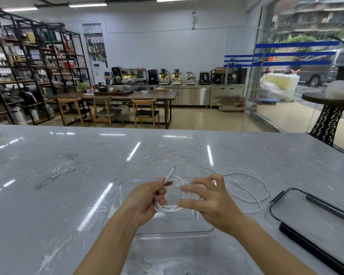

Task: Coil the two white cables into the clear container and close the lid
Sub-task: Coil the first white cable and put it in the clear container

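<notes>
A clear rectangular container (115,203) stands open on the marble counter in front of me. Above it, my left hand (145,201) is closed on a coiled white cable (169,209), whose plug end sticks up past my fingers. My right hand (209,201) touches the right side of the same coil, its fingers spread and slightly blurred. A second white cable (252,193) lies loose in wide loops on the counter to the right of the container. The clear lid with a black rim (314,213) lies flat at the right.
The grey marble counter (68,175) stretches far to the left and ahead of the container. Beyond its far edge are a wooden table with chairs, shelves and coffee machines. A glass wall is at the right.
</notes>
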A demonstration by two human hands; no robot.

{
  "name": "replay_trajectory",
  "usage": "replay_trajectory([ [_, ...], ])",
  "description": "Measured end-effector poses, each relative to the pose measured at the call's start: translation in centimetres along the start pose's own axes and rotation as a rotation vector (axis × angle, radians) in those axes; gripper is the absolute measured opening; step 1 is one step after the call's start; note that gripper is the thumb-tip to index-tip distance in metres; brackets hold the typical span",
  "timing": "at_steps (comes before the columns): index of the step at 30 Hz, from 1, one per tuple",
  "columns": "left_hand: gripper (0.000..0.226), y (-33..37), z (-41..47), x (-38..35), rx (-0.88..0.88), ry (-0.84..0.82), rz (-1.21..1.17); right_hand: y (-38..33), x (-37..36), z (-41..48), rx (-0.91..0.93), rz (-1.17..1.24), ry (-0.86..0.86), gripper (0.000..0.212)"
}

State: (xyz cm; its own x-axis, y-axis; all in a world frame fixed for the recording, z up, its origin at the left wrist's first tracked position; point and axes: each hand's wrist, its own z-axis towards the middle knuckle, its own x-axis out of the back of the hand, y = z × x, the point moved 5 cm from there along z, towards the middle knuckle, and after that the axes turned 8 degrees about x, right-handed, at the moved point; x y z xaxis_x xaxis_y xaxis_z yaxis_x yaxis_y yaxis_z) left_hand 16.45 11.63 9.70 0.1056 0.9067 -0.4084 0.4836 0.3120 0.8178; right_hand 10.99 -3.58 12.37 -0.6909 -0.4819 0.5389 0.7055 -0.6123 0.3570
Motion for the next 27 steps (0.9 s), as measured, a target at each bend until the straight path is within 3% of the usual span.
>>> replay_trajectory([
  [6, 0.031, -0.2, 0.4, -0.1, -0.251, 0.228, -0.051, 0.9, -0.9, -0.5, -0.291, -0.055, -0.105, 0.048],
  [11, 0.033, -0.1, -0.1, -0.9, -0.383, 0.369, -0.073, 1.8, -1.1, -1.2, -0.697, 0.11, -0.117, 0.011],
  [13, 0.033, -0.2, -0.3, -1.2, -0.398, 0.394, -0.1, 2.3, -1.0, -1.5, -0.869, 0.169, -0.119, 0.009],
  [16, 0.031, -0.3, -0.6, -1.7, -0.434, 0.41, -0.107, 2.7, -0.7, -1.6, -1.063, 0.353, -0.088, 0.023],
  [20, 0.03, -0.6, -1.1, -2.4, -0.485, 0.393, -0.015, 2.6, -1.3, -1.6, -1.31, 0.844, -0.026, 0.039],
  [23, 0.029, -0.9, -1.3, -3.4, -0.491, 0.343, 0.104, 2.6, -1.7, -1.3, -1.392, 0.934, 0.015, 0.039],
  [27, 0.033, -1.4, -1.0, -4.2, -0.463, 0.344, 0.388, 3.0, -1.8, -0.7, -1.373, 0.735, 0.004, 0.006],
])
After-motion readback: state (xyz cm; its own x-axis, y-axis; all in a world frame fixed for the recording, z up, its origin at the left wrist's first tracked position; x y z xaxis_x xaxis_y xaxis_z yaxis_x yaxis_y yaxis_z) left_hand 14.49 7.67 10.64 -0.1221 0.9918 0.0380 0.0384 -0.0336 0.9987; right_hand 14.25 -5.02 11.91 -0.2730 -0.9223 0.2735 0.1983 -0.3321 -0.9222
